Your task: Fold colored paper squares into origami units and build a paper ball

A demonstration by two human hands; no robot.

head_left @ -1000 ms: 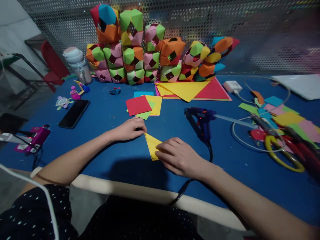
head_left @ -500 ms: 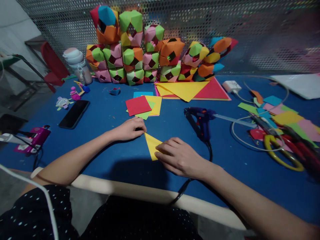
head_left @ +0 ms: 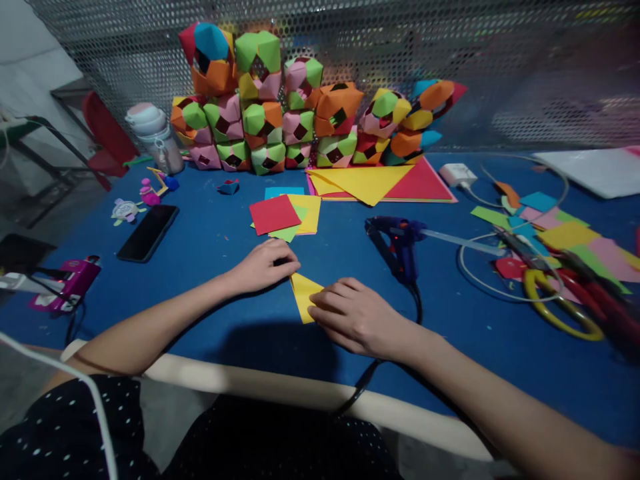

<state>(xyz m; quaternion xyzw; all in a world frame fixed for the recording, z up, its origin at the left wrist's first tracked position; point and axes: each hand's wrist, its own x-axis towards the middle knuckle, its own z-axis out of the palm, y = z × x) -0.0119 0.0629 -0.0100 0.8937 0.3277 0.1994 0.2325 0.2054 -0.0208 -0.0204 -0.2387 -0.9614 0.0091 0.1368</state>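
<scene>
Right under the wearer's hands lies the folded yellow paper (head_left: 303,303), flat on the blue table (head_left: 200,227). Its narrow tip points away and to the left, and its long axis seems to slant from there back towards the wearer and rightward, though the right hand (head_left: 360,320) covers part of it. At that tip the left hand (head_left: 267,265) has thumb and forefinger drawn together, pinching the corner, the other fingers curled. The right hand's fingers, bent and close together, rest on the paper's right side; how far its thumb stands from them cannot be told. Just beyond the folded yellow paper, a red square (head_left: 274,215) overlaps green, yellow and blue pieces. To its right sits a dark blue glue gun (head_left: 406,247) with a clear stick in its back, and farther right lie yellow scissor handles (head_left: 533,291) among coloured scraps (head_left: 570,235). Well beyond it, large paper sheets (head_left: 425,181) lie before stacked paper shapes (head_left: 263,123). To its left are a black phone (head_left: 149,233) and, farther left, a magenta box (head_left: 75,287), whose pale markings are too small to read.
</scene>
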